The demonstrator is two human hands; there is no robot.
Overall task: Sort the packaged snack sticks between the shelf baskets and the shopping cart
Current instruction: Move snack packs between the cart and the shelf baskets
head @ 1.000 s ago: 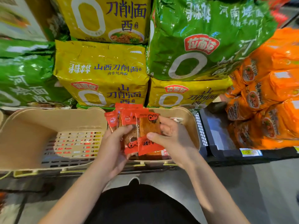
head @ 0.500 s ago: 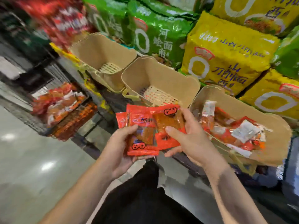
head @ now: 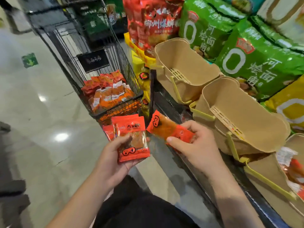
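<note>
My left hand holds a small stack of red snack packets, fanned upright. Just to the right, my right hand grips a single red and orange snack packet that points up and left toward the cart. The black wire shopping cart stands ahead on the left, with a heap of the same orange packets in its bottom. Three tan shelf baskets line the shelf edge on the right: a far basket and a middle basket show no packets, while the near basket holds several.
Large green, red and yellow noodle bags are stacked on the shelf behind the baskets. Shiny grey floor spreads to the left of the cart. My dark trousers fill the bottom centre.
My view has swung left from the baskets toward the cart. My right hand has pulled one packet off the stack and away to the right; my left hand keeps the others.
</note>
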